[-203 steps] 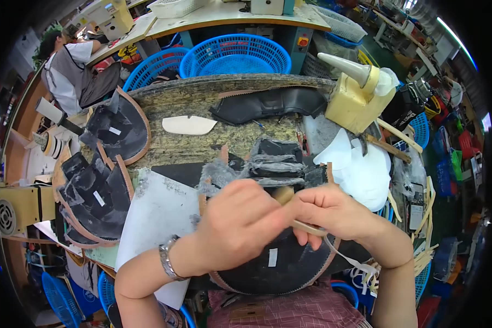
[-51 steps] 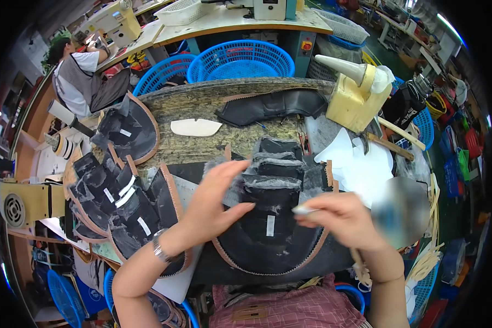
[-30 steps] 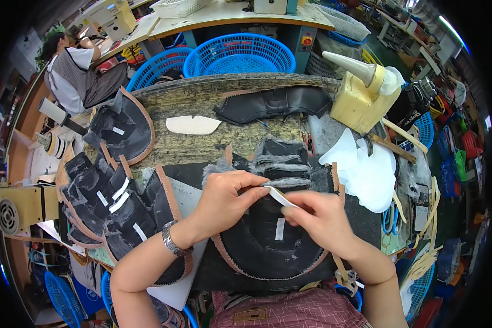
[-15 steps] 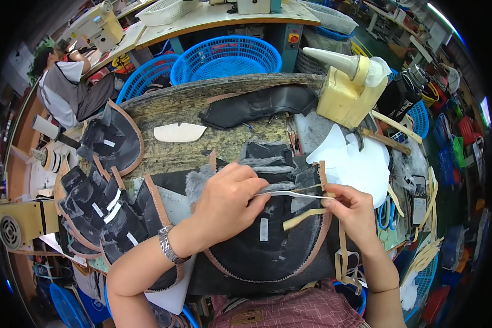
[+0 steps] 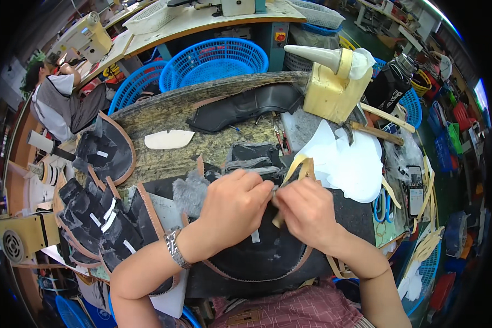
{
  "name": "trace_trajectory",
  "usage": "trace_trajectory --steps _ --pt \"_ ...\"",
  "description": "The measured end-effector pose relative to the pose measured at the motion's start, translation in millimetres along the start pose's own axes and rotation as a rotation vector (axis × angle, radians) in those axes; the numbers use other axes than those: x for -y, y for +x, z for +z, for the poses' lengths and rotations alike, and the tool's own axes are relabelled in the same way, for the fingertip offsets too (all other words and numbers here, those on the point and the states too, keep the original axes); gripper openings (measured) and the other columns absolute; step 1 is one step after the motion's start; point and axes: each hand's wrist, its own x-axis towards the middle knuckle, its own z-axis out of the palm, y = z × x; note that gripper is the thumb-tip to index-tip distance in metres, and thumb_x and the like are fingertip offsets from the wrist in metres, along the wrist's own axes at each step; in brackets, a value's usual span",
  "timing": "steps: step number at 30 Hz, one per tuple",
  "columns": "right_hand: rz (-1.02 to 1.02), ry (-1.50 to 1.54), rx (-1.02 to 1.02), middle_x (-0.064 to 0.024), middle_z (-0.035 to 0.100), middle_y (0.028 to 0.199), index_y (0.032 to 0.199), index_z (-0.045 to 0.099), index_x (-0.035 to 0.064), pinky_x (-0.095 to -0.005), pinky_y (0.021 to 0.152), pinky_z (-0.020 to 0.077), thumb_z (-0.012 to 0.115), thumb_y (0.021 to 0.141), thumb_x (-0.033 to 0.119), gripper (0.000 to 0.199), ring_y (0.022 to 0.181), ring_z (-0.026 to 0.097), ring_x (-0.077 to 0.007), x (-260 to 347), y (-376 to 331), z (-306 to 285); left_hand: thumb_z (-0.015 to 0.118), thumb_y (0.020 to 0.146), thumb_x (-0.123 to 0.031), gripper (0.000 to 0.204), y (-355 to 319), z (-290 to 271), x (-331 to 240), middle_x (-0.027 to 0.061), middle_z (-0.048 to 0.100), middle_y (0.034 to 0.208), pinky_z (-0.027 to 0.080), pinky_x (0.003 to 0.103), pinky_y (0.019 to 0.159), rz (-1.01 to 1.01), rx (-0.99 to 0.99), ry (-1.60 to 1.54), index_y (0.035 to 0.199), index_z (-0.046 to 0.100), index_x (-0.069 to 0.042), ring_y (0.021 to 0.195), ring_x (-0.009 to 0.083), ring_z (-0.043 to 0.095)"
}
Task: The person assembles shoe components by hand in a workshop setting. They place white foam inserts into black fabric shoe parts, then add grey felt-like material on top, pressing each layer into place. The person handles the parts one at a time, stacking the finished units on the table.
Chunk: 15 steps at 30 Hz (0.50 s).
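Black shoe upper piece with tan edging lies at the near edge of the workbench, under both hands. Left hand and right hand meet fingertip to fingertip over it, both pinched closed on a thin tan strip that loops up behind the right hand. Wristwatch on left wrist. Stack of black uppers at left edge, white sheets to the right, yellow glue pot at far right corner, blue baskets beyond the far edge.
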Motion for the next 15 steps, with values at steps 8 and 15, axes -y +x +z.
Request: trace_trajectory --steps 8,15 --pt "0.153 0.880 -0.494 -0.0132 0.059 0.085 0.073 0.051 0.0039 -0.0212 0.045 0.0418 0.063 0.079 0.010 0.015 0.047 0.050 -0.0103 -26 -32 -101 0.068 0.074 -0.012 0.021 -52 -25 6 0.0073 0.061 0.081 0.048 0.034 0.063 -0.028 0.126 -0.219 0.094 0.061 -0.009 0.075 0.0253 0.060" --pt "0.586 1.016 -0.021 -0.0119 0.065 0.077 0.097 0.058 -0.0042 -0.0267 0.060 0.0537 0.056 0.086 0.004 0.014 0.066 0.064 -0.0156 -25 1 -75 0.068 0.081 -0.018 0.026 -57 -45 -13 0.0077 0.067 0.082 0.045 0.029 0.057 -0.234 0.504 -0.956 0.104 0.065 -0.005 0.065 0.0207 0.062"
